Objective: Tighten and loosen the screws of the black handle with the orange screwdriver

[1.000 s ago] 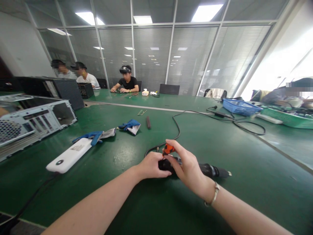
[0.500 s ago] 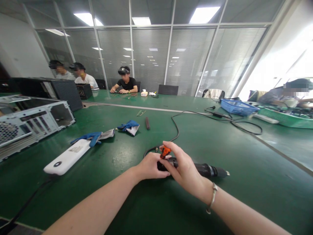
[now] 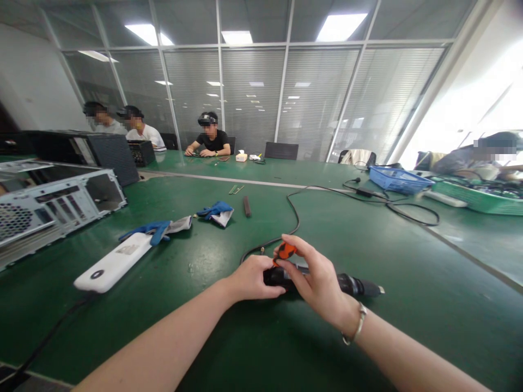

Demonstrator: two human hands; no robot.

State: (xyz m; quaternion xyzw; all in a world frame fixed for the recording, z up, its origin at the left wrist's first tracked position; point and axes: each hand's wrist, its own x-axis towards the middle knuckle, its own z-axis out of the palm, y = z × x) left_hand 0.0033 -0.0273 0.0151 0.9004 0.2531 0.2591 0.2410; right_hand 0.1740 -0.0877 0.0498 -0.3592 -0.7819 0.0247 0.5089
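A black corded electric screwdriver point(image 3: 354, 285) lies across the green table in front of me, its tip end to the right. My left hand point(image 3: 250, 279) is closed around its left end. Between the thumb and fingers of my right hand point(image 3: 321, 280) is the orange-and-black handle of a small screwdriver point(image 3: 287, 250). That handle stands tilted over the electric screwdriver's left part; its lower end is hidden by my fingers. A black cord point(image 3: 296, 215) runs from behind my left hand toward the back.
On the left are a white power strip point(image 3: 114, 264), blue-grey gloves point(image 3: 216, 211) and an open computer case point(image 3: 61, 209). A brown bar point(image 3: 247, 206) lies ahead. Blue point(image 3: 398, 179) and green baskets point(image 3: 480, 196) stand at right. Several people sit around the table.
My right hand has shifted slightly right, and the orange screwdriver handle has turned and leans more to the right. The left hand keeps its hold.
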